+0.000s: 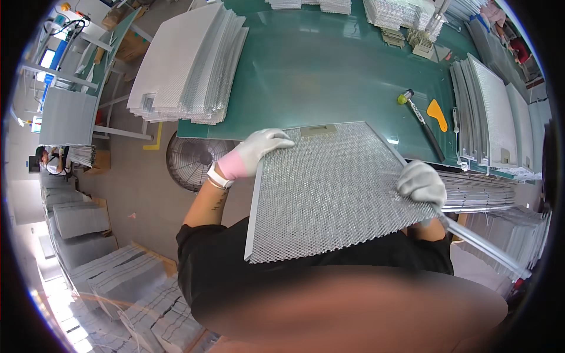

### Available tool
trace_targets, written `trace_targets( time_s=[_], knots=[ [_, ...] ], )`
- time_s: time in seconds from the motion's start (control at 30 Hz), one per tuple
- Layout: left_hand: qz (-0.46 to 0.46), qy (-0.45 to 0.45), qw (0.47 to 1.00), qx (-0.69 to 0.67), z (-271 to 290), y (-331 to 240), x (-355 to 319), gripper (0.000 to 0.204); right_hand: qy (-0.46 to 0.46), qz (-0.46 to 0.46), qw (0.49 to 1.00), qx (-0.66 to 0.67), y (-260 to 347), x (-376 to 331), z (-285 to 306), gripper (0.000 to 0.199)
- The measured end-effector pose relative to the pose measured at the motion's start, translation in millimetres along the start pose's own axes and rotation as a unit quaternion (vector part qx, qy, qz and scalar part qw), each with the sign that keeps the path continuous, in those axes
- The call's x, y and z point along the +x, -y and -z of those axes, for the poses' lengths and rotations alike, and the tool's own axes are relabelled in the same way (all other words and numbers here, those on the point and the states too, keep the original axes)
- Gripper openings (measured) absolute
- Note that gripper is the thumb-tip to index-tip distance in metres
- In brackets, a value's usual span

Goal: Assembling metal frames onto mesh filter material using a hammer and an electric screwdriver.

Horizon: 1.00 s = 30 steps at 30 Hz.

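Note:
A silver metal mesh filter panel [329,188] is held tilted in front of my body, its far edge by the table's front edge. Slim metal strips run along its left and right sides, and a small plate [318,130] sits at its far edge. My gloved left hand [259,150] grips the far left corner. My gloved right hand [422,183] is closed around the right side. From under the right hand a long metal channel strip [485,247] reaches toward the lower right. The hand hides whether this strip joins the panel's edge.
On the green table [306,65] lie a mallet [421,123], a yellow scraper [436,115] and a screwdriver [455,120]. Stacked mesh panels [182,65] stand at the left, more panels [491,112] at the right. A floor fan [203,160] is beside the table.

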<state>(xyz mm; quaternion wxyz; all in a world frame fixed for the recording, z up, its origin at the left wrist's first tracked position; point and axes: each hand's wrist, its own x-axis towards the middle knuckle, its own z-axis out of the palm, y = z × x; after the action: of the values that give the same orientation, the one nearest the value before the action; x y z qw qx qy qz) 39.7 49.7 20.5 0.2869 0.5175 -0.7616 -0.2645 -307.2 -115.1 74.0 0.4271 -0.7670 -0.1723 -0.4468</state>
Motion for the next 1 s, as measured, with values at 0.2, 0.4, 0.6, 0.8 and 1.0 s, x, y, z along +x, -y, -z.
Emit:
trace_targets(
  time_s=[0.2,0.4,0.6,0.8,1.0],
  knots=[
    [0.179,-0.016,0.941,0.285,-14,43,-2,0.020,-0.098,-0.042,0.993,-0.051,18,-6,-19,0.028],
    [0.160,-0.060,0.947,0.272,-21,38,-4,0.017,-0.113,-0.012,0.993,-0.037,9,0,-16,0.032],
    [0.115,-0.149,0.946,0.265,-43,62,-21,0.017,-0.122,-0.038,0.991,-0.035,4,-4,-10,0.035],
    [0.143,-0.161,0.946,0.242,-45,70,-14,0.017,-0.079,0.013,0.997,0.011,2,8,-9,0.037],
    [0.114,-0.215,0.959,0.147,-53,105,-21,0.013,-0.221,-0.085,0.971,0.013,-10,22,-12,0.036]
  ],
)
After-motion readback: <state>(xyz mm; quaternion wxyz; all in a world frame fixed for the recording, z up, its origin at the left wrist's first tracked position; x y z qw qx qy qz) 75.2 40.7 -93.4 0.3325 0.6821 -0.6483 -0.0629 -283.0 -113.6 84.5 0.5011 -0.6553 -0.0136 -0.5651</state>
